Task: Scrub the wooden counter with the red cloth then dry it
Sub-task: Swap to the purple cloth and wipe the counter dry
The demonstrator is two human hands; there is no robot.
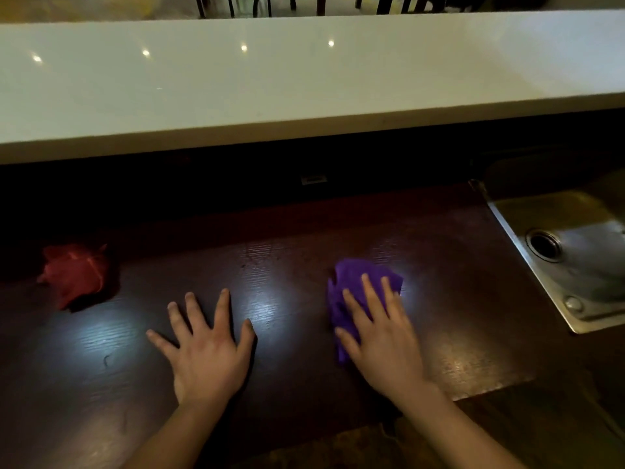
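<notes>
The dark wooden counter [287,265] runs across the lower half of the view and shines in patches. A crumpled red cloth [74,274] lies alone at the far left of it, touched by neither hand. My left hand [206,346] rests flat on the wood with fingers spread and nothing in it. A purple cloth [351,286] lies right of centre, and my right hand [378,330] presses flat on top of it, fingers spread over the fabric.
A steel sink [571,252] with a round drain is set into the counter at the right. A raised white ledge [304,82] runs along the back, with a dark gap beneath it. Chair legs [260,5] stand beyond the ledge.
</notes>
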